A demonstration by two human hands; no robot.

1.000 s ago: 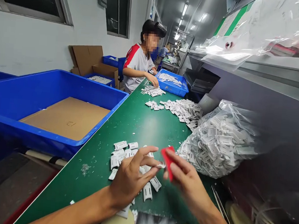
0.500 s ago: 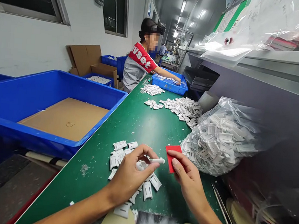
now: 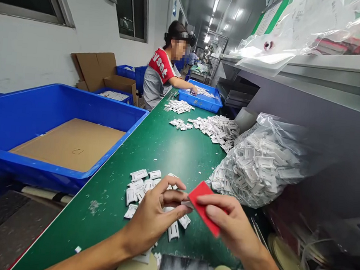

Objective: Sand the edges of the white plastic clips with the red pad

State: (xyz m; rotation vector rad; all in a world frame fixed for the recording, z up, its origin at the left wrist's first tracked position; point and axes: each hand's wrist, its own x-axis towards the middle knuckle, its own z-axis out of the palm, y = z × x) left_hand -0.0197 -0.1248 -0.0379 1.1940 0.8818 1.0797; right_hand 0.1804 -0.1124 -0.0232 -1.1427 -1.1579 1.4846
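Between the thumb and fingers of my left hand [image 3: 158, 210] is a small white plastic part [image 3: 187, 204], mostly covered by the fingers. My right hand [image 3: 232, 222] pinches a flat red piece [image 3: 203, 207], tilted, its upper left corner against or just by the white part. Loose white slotted parts [image 3: 131, 196] lie on the green table [image 3: 98, 228] beneath and to the left of my left hand. A clear bag [image 3: 258, 166] full of similar white parts stands beyond my right hand.
A large blue bin [image 3: 109, 162] with cardboard inside borders the table's left edge. Farther back are piles of white parts [image 3: 219, 130] and a blue tray [image 3: 201, 103], where a person [image 3: 163, 71] reaches in. A shelf [image 3: 344, 60] overhangs the right side.
The red piece has moved left and tilted, reaching the white part in my left hand. That part has turned and shows less. The other person's hand has shifted left in the tray.
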